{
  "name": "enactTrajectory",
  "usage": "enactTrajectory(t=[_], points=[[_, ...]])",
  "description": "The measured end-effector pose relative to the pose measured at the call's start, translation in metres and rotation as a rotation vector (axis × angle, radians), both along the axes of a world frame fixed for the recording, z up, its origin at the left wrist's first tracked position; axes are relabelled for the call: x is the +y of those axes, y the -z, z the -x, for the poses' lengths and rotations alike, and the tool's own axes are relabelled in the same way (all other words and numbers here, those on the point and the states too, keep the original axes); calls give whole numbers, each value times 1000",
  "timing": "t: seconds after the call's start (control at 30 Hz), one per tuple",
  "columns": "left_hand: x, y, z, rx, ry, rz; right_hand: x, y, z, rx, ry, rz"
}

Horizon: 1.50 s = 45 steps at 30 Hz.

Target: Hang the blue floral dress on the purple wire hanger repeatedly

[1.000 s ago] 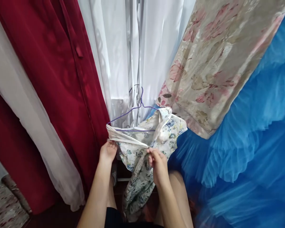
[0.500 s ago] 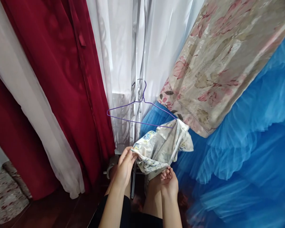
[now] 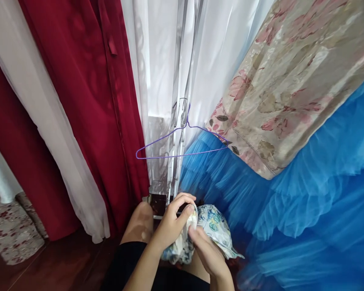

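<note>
A white garment with a blue and yellow floral print point(image 3: 214, 220) is bunched up low in front of me, over my lap. My left hand point(image 3: 176, 224) grips its pale edge, the thumb and fingers curled round the cloth. Close beside it, my right hand point(image 3: 208, 248) holds the same gathered part, with its fingertips partly hidden by the folds. Above both hands, a bare purple wire hanger point(image 3: 182, 154) hangs by its hook on the metal stand point(image 3: 182, 115). The garment is apart from the hanger.
Dark red fabric point(image 3: 109, 121) and a whitish strip point(image 3: 54, 113) hang to the left, with white drapes point(image 3: 160, 52) behind the stand. On the right are a beige floral cloth point(image 3: 279, 97) and a blue tulle skirt point(image 3: 309, 198). My bare knee point(image 3: 138, 222) shows below.
The floral garment has come off the right end of the hanger and down toward my lap. Both hands have moved closer together, gathering the cloth. The hanger now hangs nearly level.
</note>
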<state>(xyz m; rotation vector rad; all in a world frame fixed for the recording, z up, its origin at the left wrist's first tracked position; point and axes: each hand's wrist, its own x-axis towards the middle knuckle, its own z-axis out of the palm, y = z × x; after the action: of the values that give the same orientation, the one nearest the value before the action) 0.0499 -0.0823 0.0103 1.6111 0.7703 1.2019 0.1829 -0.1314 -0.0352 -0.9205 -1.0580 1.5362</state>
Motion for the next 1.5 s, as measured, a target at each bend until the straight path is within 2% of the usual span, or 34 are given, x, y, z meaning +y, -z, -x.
enactTrajectory(t=[0.07, 0.13, 0.23, 0.3, 0.37, 0.43, 0.53, 0.6, 0.7, 0.77, 0.83, 0.9, 0.97, 1.07, 1.13, 1.17, 1.3, 1.43, 1.5], points=[[-2, 3, 12, -20, 173, 115, -6, -7, 0, 86, -151, 49], [-7, 6, 23, 39, 338, 144, -11, -16, -2, 173, -208, 81], [-16, 13, 39, 234, 506, 28, -16, -32, -8, 221, -162, 109], [-16, 17, 49, 364, 549, -63, -17, -40, -15, 195, -157, 105], [-8, 20, 61, 510, 478, -171, -17, -49, -22, 129, -171, 85], [11, 22, 77, 647, 368, -285, -14, -58, -30, 29, -185, 65], [53, 19, 113, 788, 245, -401, -2, -76, -44, -117, -239, 42], [83, 12, 141, 878, 128, -403, 13, -89, -56, -207, -291, 12], [118, -10, 181, 880, -20, -297, 46, -105, -71, -397, -215, -119], [131, -31, 199, 779, -102, -252, 75, -111, -76, -540, -75, -261], [138, -54, 207, 718, -192, -285, 105, -115, -77, -670, 95, -418], [140, -76, 207, 700, -278, -358, 135, -118, -77, -792, 270, -557], [142, -94, 201, 668, -338, -408, 162, -121, -78, -877, 437, -627], [145, -114, 183, 596, -361, -445, 196, -124, -85, -874, 673, -611], [148, -124, 168, 574, -317, -450, 213, -127, -96, -853, 785, -576], [149, -128, 161, 573, -280, -447, 220, -128, -102, -863, 790, -561], [153, -139, 138, 558, -176, -442, 234, -134, -128, -934, 643, -554], [159, -137, 130, 523, -151, -373, 236, -141, -143, -931, 741, -492], [160, -134, 129, 507, -127, -330, 239, -143, -146, -919, 698, -499]])
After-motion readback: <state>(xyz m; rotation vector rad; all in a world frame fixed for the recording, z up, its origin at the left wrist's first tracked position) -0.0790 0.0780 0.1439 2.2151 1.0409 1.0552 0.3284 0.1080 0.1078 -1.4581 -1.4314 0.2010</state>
